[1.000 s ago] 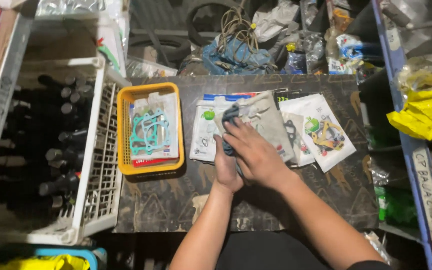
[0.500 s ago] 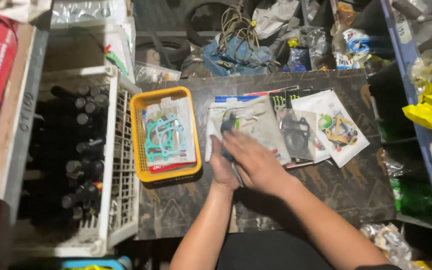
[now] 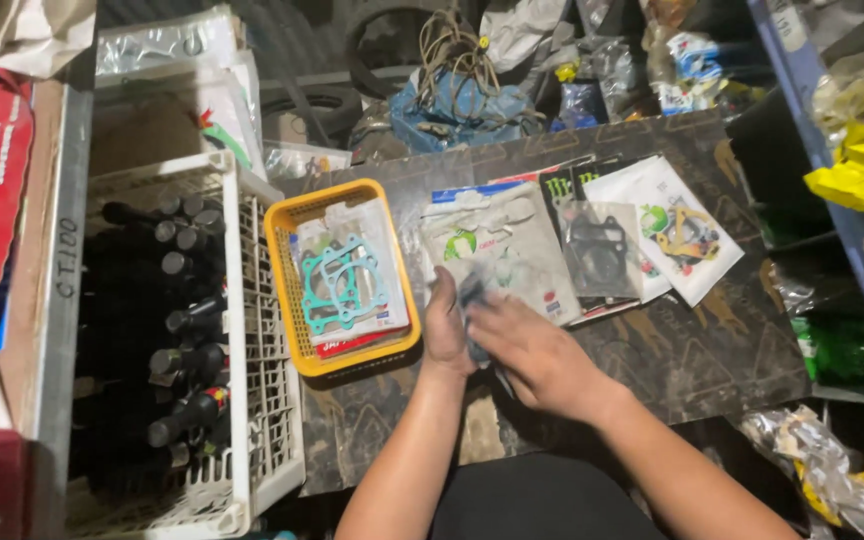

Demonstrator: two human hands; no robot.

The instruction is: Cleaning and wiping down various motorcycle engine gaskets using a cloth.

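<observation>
Cluttered dark workbench (image 3: 652, 350). Both hands have pulled back from the gasket packets (image 3: 512, 245): left hand (image 3: 447, 330) and right hand (image 3: 532, 355) close fingers around a small dark part (image 3: 472, 295). Orange tray (image 3: 287, 290) now nearer centre; camera shifted.

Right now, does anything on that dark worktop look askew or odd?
Only mildly: the clear-plastic gasket packets lie fanned and overlapping, not stacked. The yellow plastic basket sits slightly askew. Both hands, left hand and right hand, hide a small dark item.

I sit at a dark, worn wooden bench (image 3: 712, 340) in dim light. To my left stands a white plastic crate (image 3: 252, 330) full of dark bottles, and a blue metal shelf frame (image 3: 832, 190) with yellow bags runs along my right. Beyond the bench's far edge lies a heap of tangled cords, blue cloth and plastic wrappers (image 3: 472, 90).
</observation>
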